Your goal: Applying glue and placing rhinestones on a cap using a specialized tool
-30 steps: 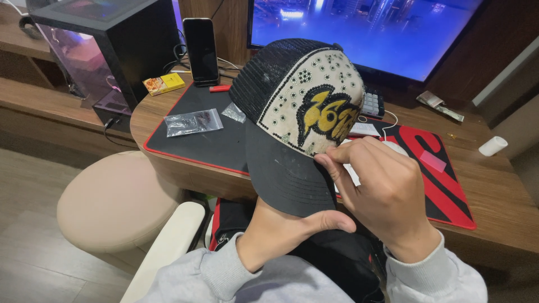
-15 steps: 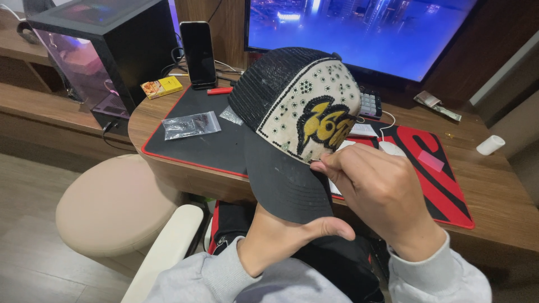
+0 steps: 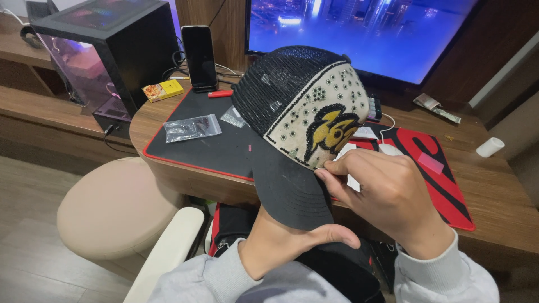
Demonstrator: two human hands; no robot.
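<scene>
The person holds a black mesh-backed cap (image 3: 303, 120) up over the front edge of the desk (image 3: 494, 196), its cream front panel studded with small stones around a yellow-and-black emblem. The left hand (image 3: 281, 241) is tucked under the brim with the thumb stretched out along its underside, so it is closed on the cap from below; the right hand (image 3: 387, 193) is curled, its fingertips (image 3: 324, 175) pinched together against the lower edge of the front panel where it meets the brim — whether they grip a stone or a small tool cannot be told. To do this step well, the left hand should keep the brim steady and the panel tilted toward the eyes, while the right works with light, exact pressure at one spot, not dragging across neighbouring stones. On the black desk mat with red edging (image 3: 208, 148) lie two small clear bags (image 3: 192, 128), close enough to reach without setting the cap down. Against the frame half a second ago, the cap sits a little higher and is turned slightly more to the right, and the right hand's fingertips have slid lower on the panel — from beside the emblem to the seam by the brim; the left hand's hold looks unchanged.
</scene>
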